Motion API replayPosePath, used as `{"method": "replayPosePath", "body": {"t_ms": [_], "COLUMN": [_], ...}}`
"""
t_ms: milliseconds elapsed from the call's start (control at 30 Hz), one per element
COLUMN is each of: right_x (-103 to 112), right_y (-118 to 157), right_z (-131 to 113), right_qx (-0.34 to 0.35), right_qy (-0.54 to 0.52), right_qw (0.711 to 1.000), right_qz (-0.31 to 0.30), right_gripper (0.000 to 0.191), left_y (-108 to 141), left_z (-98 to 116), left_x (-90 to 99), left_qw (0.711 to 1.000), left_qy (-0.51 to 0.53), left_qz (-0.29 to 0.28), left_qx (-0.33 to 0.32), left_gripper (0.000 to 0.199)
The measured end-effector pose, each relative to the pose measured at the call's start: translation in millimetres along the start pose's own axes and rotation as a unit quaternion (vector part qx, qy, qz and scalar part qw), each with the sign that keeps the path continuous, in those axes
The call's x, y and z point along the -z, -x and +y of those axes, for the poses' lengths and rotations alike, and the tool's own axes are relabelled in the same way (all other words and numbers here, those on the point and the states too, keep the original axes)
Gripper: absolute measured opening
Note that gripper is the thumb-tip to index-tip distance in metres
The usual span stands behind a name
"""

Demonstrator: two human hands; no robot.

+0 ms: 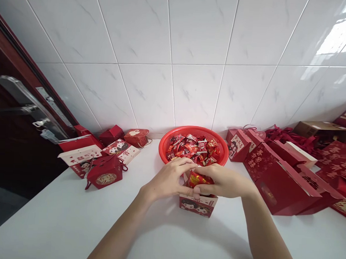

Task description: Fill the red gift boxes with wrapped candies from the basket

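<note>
A small open box (197, 206), red with a pale band and cartoon faces, stands on the white table in front of the red basket (164, 146) of wrapped candies. My left hand (172, 177) is closed on the left side of the box top, thumb at its near edge. My right hand (221, 181) curls over the right side, its fingers round a shiny red and gold packet (198, 179) at the box's mouth. The fingertips of both hands nearly meet. The inside of the box is mostly hidden.
Small red gift boxes (105, 176) sit on the white table (78, 217) at the left, near a dark door (10, 136). Larger red boxes (277, 185), red ribbons (291, 137) and a brown carton (315, 127) crowd the right. A tiled wall (192, 88) rises behind.
</note>
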State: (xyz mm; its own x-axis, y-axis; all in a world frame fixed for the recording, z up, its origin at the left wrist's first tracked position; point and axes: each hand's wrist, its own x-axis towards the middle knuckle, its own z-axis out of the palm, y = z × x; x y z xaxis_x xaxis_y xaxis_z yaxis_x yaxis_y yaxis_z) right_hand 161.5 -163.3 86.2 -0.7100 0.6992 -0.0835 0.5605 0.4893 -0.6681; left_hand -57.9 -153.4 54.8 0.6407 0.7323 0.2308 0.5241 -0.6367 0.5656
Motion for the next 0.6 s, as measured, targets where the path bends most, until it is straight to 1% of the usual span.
{"method": "replayPosePath", "body": {"t_ms": [100, 167, 300, 400, 500, 567, 600], "right_x": [3, 4, 0, -1, 0, 0, -1], "right_y": [1, 1, -2, -3, 1, 3, 3], "right_z": [4, 5, 3, 2, 3, 2, 1], "right_qx": [0.032, 0.031, 0.024, 0.016, 0.019, 0.008, -0.001], "right_qy": [-0.014, 0.002, 0.06, 0.088, 0.082, 0.068, 0.066], "right_qw": [0.999, 0.999, 0.997, 0.995, 0.992, 0.991, 0.991], "right_qz": [0.004, 0.018, 0.041, 0.054, 0.094, 0.117, 0.119], "right_gripper": [0.032, 0.03, 0.019, 0.018, 0.017, 0.019, 0.019], "left_y": [0, 0, 1, 4, 6, 7, 7], "left_z": [0, 0, -2, -3, -4, -5, -4], "left_x": [-2.2, -2.7, 1.1, 5.6, 8.1, 8.2, 7.9], "left_qw": [1.0, 1.0, 0.999, 0.998, 0.997, 0.997, 0.997], "left_qy": [-0.005, -0.006, -0.001, 0.008, 0.01, 0.01, 0.01], "left_qz": [0.0, -0.003, -0.037, -0.046, -0.052, -0.055, -0.054], "left_qx": [0.0, 0.002, 0.019, 0.034, 0.049, 0.051, 0.049], "left_gripper": [0.077, 0.079, 0.088, 0.093, 0.095, 0.092, 0.088]}}
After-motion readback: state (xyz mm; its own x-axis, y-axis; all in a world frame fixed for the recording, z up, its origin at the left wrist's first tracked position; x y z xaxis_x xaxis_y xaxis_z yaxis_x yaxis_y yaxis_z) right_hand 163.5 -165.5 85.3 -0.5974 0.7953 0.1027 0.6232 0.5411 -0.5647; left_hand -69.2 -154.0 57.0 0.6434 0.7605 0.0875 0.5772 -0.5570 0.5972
